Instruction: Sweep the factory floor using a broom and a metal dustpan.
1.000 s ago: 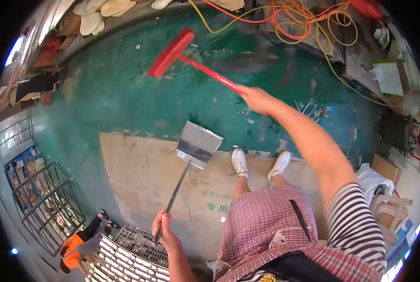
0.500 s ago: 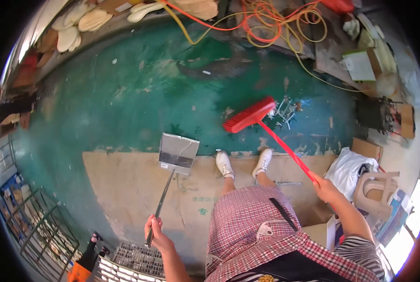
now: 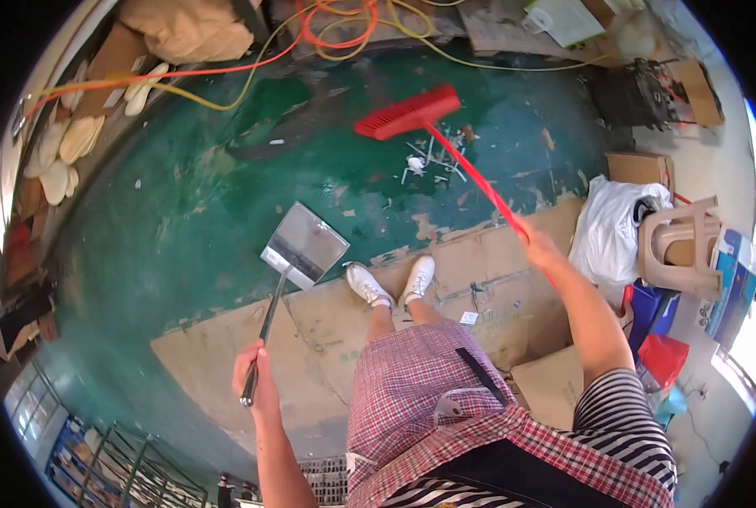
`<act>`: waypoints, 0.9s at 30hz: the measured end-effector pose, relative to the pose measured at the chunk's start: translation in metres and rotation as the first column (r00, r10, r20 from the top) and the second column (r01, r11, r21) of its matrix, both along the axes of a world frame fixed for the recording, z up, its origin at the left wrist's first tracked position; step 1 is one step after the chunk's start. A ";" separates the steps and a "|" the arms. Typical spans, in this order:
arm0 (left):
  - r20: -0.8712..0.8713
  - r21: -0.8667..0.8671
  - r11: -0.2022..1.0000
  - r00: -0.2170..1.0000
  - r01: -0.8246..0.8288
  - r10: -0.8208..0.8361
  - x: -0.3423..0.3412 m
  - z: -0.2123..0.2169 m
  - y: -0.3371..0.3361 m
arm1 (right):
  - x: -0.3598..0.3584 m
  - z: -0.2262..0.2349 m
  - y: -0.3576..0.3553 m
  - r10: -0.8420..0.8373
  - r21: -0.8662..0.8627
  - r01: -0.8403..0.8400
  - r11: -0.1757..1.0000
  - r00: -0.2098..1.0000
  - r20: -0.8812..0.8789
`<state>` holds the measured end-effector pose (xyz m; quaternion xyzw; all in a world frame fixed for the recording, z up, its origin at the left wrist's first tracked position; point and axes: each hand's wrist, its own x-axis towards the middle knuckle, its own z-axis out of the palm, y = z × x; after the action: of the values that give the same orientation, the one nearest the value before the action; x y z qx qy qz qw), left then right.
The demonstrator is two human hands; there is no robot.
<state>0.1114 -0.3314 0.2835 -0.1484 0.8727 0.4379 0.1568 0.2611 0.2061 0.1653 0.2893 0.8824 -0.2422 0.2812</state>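
My right hand (image 3: 537,247) grips the red handle of a red broom (image 3: 408,113), whose bristle head rests on the green floor ahead of me, beside a small pile of pale scraps (image 3: 433,157). My left hand (image 3: 255,372) holds the long dark handle of a metal dustpan (image 3: 304,245), its shiny pan lying flat on the floor just left of my white shoes (image 3: 391,284). I stand on flattened cardboard sheets (image 3: 327,330).
Orange and yellow cables (image 3: 344,30) coil along the far wall. A white plastic bag (image 3: 615,224), a beige plastic chair (image 3: 683,241) and cardboard boxes (image 3: 640,169) crowd the right. Pale flat soles (image 3: 65,148) are stacked at the left. Wire racks (image 3: 115,470) stand at the lower left.
The broom swung from far left ahead of me to the right, its head now beside the scraps. My right arm pulled back and down. The dustpan stayed near my feet.
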 end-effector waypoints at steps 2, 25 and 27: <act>-0.063 -0.024 0.981 0.979 0.191 -0.192 -0.019 -0.003 0.036 | 0.019 0.046 -0.009 -0.330 -0.067 0.386 0.920 0.856 0.398; 0.153 -0.267 0.825 0.867 0.498 -0.474 -0.111 -0.049 0.304 | 0.086 0.060 -0.160 -0.507 -0.355 0.602 0.716 0.797 0.328; 0.164 -0.252 0.854 0.890 0.456 -0.426 -0.112 -0.051 0.298 | 0.074 0.094 -0.181 -0.512 -0.439 0.659 0.611 0.751 0.416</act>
<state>-0.0005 -0.0339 0.2321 0.0126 0.9278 0.2523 0.2745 0.3355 0.0251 0.2596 0.4958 0.5826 -0.5305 0.3653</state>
